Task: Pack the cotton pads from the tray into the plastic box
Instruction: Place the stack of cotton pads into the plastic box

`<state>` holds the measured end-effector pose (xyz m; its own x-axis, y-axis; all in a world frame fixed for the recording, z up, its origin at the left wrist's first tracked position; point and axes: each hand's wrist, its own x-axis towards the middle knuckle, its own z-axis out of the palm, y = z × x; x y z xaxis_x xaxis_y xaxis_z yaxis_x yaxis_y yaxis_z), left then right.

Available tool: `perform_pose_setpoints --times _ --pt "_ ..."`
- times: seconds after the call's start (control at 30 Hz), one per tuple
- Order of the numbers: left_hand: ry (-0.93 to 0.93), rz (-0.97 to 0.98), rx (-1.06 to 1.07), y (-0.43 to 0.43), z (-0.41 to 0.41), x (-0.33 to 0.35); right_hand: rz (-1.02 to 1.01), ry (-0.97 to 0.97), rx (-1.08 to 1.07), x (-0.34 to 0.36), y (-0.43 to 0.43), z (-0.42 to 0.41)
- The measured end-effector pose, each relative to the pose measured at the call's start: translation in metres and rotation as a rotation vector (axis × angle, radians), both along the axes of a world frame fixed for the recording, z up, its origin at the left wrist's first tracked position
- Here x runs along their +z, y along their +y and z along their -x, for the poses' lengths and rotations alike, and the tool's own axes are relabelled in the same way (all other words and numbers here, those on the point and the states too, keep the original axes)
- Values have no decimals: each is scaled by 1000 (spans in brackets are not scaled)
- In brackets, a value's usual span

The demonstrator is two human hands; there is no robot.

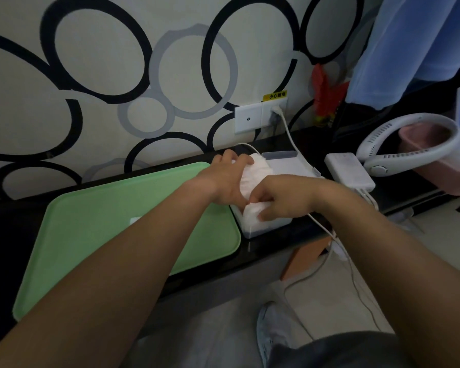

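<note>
Tray (96,235): green, lies flat on the left part of the black counter (263,252), its near edge along the counter's front edge; a small white piece shows on it beside the left forearm.
Left hand (223,179): fingers curl over the far end of the cotton pads (252,176).
Cotton pads: a white stack lying in the plastic box (266,228), held at both ends.
Plastic box: clear, touching the tray's right edge.
Right hand (282,200): pinches the stack's near end.
Charger (348,171): white, near the box, towards the counter's back edge.
Neck fan (409,155): white, at the right end.
</note>
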<state>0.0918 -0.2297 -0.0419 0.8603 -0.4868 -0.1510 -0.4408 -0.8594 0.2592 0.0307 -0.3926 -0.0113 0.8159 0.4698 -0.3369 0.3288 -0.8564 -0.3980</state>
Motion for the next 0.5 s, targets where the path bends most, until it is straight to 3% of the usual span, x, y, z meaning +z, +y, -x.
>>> perform_pose_setpoints --times 0.13,0.33,0.5 --pt "0 5 8 0 -1 0 70 85 23 8 3 3" --pt "7 8 9 1 -2 -2 257 53 92 1 18 7" --pt "-3 21 8 1 -1 -3 123 95 54 2 9 4"
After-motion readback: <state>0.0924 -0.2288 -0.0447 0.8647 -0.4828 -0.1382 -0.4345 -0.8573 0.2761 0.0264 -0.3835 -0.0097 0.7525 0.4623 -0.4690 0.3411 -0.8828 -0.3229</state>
